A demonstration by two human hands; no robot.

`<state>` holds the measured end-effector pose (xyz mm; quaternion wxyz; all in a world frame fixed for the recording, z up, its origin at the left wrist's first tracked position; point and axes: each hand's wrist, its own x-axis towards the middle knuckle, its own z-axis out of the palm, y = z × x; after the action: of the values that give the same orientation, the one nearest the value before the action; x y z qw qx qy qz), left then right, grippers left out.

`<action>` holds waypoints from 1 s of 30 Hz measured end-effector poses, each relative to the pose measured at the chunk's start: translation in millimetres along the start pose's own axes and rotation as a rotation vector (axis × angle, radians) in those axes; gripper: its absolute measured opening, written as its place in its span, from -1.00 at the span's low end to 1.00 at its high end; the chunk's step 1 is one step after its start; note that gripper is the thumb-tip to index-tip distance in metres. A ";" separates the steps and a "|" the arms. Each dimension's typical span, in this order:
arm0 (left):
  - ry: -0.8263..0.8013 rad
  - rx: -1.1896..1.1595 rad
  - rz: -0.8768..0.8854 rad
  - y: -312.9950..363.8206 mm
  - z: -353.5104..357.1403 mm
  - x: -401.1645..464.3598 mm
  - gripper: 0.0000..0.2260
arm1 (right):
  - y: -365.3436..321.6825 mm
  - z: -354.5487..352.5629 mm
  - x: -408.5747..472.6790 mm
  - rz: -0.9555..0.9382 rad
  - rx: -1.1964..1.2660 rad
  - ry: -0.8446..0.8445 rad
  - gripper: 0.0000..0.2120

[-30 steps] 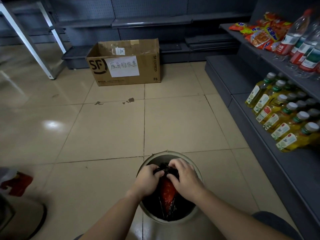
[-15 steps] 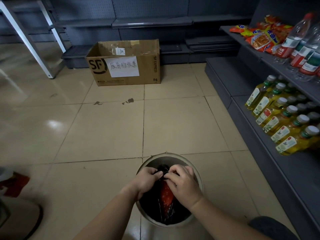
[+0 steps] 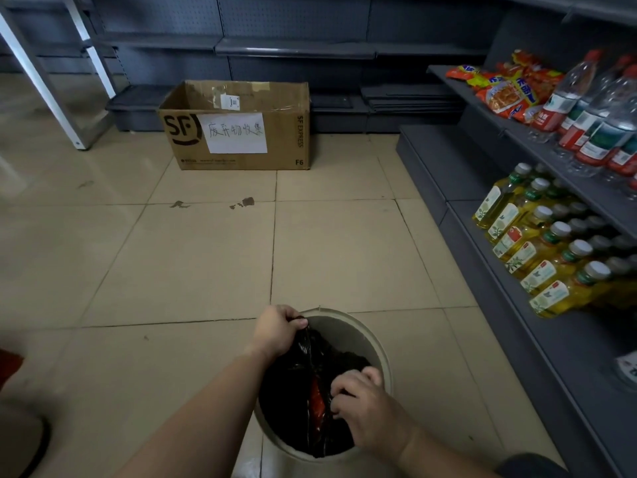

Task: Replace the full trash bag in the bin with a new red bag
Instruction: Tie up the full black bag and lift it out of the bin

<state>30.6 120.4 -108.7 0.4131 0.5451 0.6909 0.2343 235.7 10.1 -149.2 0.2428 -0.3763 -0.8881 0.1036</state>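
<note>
Beige floor tiles [image 3: 193, 257] spread out ahead of your hands, with a labelled cardboard box [image 3: 238, 125] well beyond them against dark shelving, and to the right of your hands a low shelf [image 3: 565, 339] carrying a row of yellow oil bottles [image 3: 537, 250], with water bottles [image 3: 599, 112] and snack packets [image 3: 506, 84] on the tier above. Starting from the left, your left hand [image 3: 275, 331] is clenched around the gathered neck of the black trash bag [image 3: 303, 384] at the far-left rim of the bin [image 3: 377, 343], pulling that edge up taut. The bag sits inside the round grey bin directly under and between your hands, and something red shows through a gap in its folds. Your right hand [image 3: 365, 405] is nearer you, on the right side of the bin, fingers curled and pinching a fold of the black film; the two hands are apart, one at each side of the bag's mouth. Expect the film to be thin, soft and slick, likely to stretch or tear if you haul on a single pinch, and the load to sag once it clears the rim. Your surest hold, I judge, is the bunched neck, with both edges gathered into one fist before you lift straight up.
</note>
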 end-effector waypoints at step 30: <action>-0.445 -0.247 0.278 6.5 -6.2 -60.9 -0.50 | -21.5 -24.8 42.6 0.432 0.048 0.111 -0.94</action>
<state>33.0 65.4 -81.0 0.5816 0.6181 0.4683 0.2458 209.5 25.7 -105.0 0.2725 -0.5569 -0.7695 0.1533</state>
